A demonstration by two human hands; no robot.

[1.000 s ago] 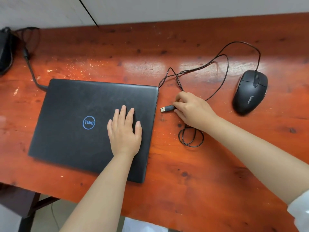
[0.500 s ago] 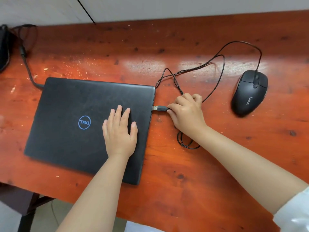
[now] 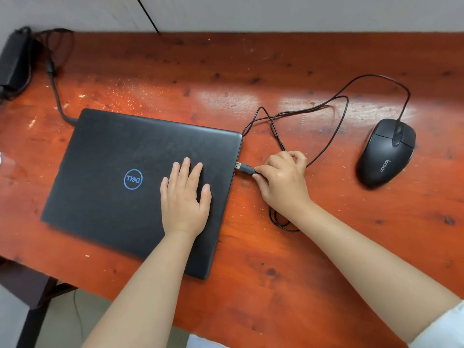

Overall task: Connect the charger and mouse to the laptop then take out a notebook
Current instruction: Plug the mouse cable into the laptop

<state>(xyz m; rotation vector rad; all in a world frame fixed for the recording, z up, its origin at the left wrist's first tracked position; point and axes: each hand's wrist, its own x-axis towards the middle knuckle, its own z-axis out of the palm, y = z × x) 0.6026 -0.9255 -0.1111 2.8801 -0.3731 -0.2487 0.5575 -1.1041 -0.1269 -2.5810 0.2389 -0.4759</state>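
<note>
Metal USB plug (image 3: 241, 167) now tilted at laptop (image 3: 140, 182) edge.

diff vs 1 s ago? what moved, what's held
The right hand, still pinching the black USB plug, carried it left until its metal tip reaches the right edge of the closed black laptop; whether it is seated is unclear. The left hand stays flat on the lid. The black wired mouse and black charger cable are unchanged.

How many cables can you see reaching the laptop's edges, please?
2: the charger cable meets the laptop at its far-left corner; the mouse's USB plug, pinched by the right hand, touches its right edge. Others may be hidden.
</note>
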